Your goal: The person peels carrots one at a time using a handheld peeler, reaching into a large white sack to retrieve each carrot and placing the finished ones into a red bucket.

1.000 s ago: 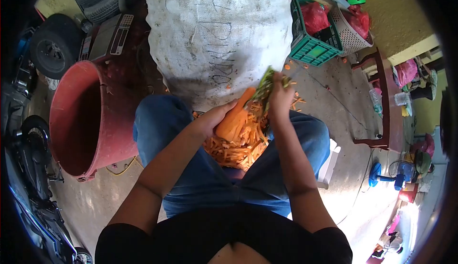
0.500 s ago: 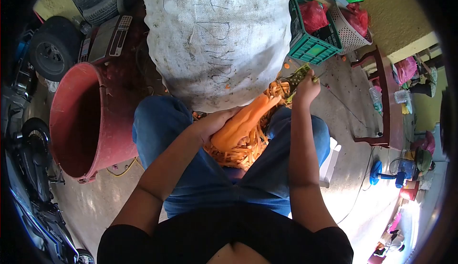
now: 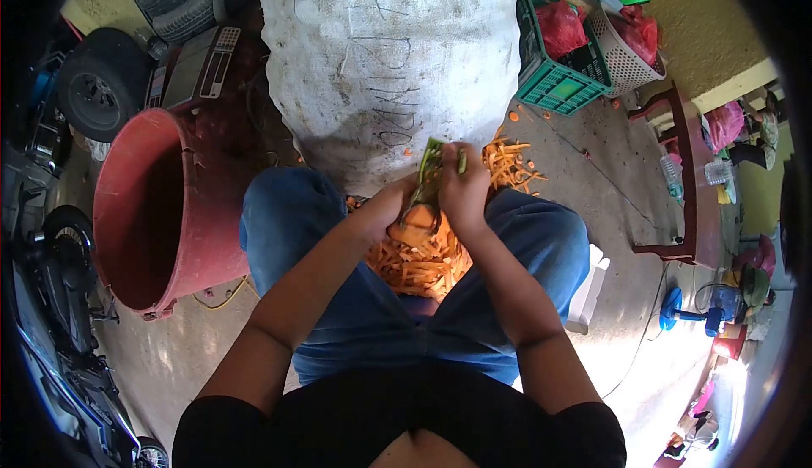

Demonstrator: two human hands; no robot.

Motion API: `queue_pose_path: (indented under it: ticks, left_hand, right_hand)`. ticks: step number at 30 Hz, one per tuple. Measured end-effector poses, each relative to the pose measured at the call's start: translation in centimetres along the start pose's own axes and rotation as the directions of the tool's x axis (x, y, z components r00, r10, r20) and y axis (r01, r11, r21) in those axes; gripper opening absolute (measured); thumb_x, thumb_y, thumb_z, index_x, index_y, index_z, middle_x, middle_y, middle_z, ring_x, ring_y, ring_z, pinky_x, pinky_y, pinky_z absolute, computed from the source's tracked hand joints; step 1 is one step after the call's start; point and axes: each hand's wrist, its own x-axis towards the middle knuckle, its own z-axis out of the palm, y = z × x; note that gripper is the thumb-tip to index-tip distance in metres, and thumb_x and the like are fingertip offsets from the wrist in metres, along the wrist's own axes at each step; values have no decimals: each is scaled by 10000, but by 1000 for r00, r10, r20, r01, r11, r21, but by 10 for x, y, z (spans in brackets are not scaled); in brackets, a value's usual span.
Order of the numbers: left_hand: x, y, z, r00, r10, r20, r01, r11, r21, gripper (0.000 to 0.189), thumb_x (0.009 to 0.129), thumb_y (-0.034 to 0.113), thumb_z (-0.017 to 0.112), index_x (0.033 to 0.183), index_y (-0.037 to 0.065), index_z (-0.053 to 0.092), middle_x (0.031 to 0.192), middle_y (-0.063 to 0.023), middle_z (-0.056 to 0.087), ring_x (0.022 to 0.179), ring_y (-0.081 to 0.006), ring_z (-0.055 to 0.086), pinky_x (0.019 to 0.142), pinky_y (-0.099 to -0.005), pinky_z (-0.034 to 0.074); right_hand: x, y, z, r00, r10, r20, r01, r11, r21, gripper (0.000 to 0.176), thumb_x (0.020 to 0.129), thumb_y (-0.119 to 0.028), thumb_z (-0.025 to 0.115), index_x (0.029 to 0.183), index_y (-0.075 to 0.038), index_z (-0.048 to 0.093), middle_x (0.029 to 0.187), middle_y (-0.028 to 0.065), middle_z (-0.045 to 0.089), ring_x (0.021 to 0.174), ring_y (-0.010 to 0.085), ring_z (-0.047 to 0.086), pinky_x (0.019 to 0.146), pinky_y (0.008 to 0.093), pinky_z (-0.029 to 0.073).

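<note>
Landmark: white sack [image 3: 389,62], standing upright directly ahead of the seated person's knees.

- Red tub [image 3: 144,206]: left of the sack, near it, tilted.
- Green crate [image 3: 554,79]: right of the sack, just beside it.
- Heap of carrot shavings [image 3: 423,265]: at the foot of the sack, between the person's legs.
- Left hand [image 3: 385,210]: in front of the sack's base, fingers wrapped around the carrot [image 3: 416,224], of which only an orange end shows.
- Right hand [image 3: 463,189]: touching the left, fingers closed around a green peeler [image 3: 430,166], which is laid against the carrot.
</note>
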Motion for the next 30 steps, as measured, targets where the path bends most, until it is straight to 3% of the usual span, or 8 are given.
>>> queue_pose_path:
  ticks: [5, 7, 11, 14, 16, 21, 26, 30]
  left_hand:
    - [-13, -2, 10, 987, -59, 152, 28, 980, 199, 339, 878, 263, 331, 1115, 37, 420, 933, -70, 536, 802, -131, 538, 697, -253, 450]
    - [-31, 3, 17, 973, -173, 150, 107, 922, 372, 417, 881, 293, 325, 1204, 30, 339, 1035, -73, 495, 885, -117, 495, 763, -260, 416]
    - [-34, 9, 17, 978, -61, 200, 30, 988, 153, 422, 860, 307, 382, 1165, 15, 373, 995, -79, 509, 849, -118, 512, 759, -258, 417]
    - [-16, 9, -1, 982, -14, 191, -36, 967, 253, 446, 806, 273, 491, 1150, 12, 378, 1027, -99, 492, 893, -118, 489, 754, -255, 407]
    - [-11, 8, -5, 979, 183, 85, -198, 793, 576, 465, 720, 207, 591, 1094, -9, 419, 947, -98, 528, 822, -125, 522, 723, -253, 419]
    - [-9, 14, -10, 945, 326, 3, -238, 685, 689, 399, 688, 165, 625, 999, -29, 468, 768, -74, 555, 647, -132, 551, 602, -262, 440]
    - [-12, 12, -4, 917, 395, -56, -176, 527, 831, 318, 656, 177, 642, 891, -10, 536, 662, -51, 557, 588, -123, 544, 569, -265, 422]
    - [-28, 17, 5, 887, 413, 208, -330, 249, 911, 281, 640, 187, 639, 828, 1, 544, 660, -71, 560, 591, -130, 539, 571, -265, 415]
  right_hand:
    - [62, 69, -37, 914, 59, -401, -139, 975, -174, 236, 797, -199, 513, 714, 17, 557, 608, 142, 559, 500, 215, 506, 484, 308, 398]
    - [82, 62, -70, 790, 321, -523, -369, 929, 14, 244, 800, -191, 507, 714, 32, 556, 647, 115, 579, 515, 179, 520, 473, 281, 397]
    - [90, 74, -96, 737, 398, -546, -270, 914, 302, 241, 804, -171, 491, 723, 47, 552, 706, 100, 593, 572, 148, 543, 490, 246, 403]
    - [75, 61, -83, 858, 362, -365, -228, 904, 361, 200, 793, -146, 485, 749, 38, 549, 713, 103, 594, 624, 157, 557, 533, 269, 416]
    - [63, 52, -75, 999, 37, 27, -31, 979, -202, 154, 771, -141, 502, 785, 3, 555, 706, 116, 589, 620, 194, 561, 572, 298, 423]
    - [36, 20, -52, 753, 90, 651, 161, 935, -315, 166, 744, -174, 527, 745, -9, 522, 641, 200, 530, 611, 346, 524, 562, 376, 402]
    - [24, 13, -39, 736, 76, 673, 188, 932, -311, 189, 733, -187, 536, 751, -3, 497, 638, 210, 521, 646, 382, 504, 567, 414, 391]
    - [26, 46, -32, 802, 55, 595, 228, 892, -390, 176, 734, -185, 532, 754, -13, 502, 634, 209, 523, 653, 378, 513, 583, 422, 402]
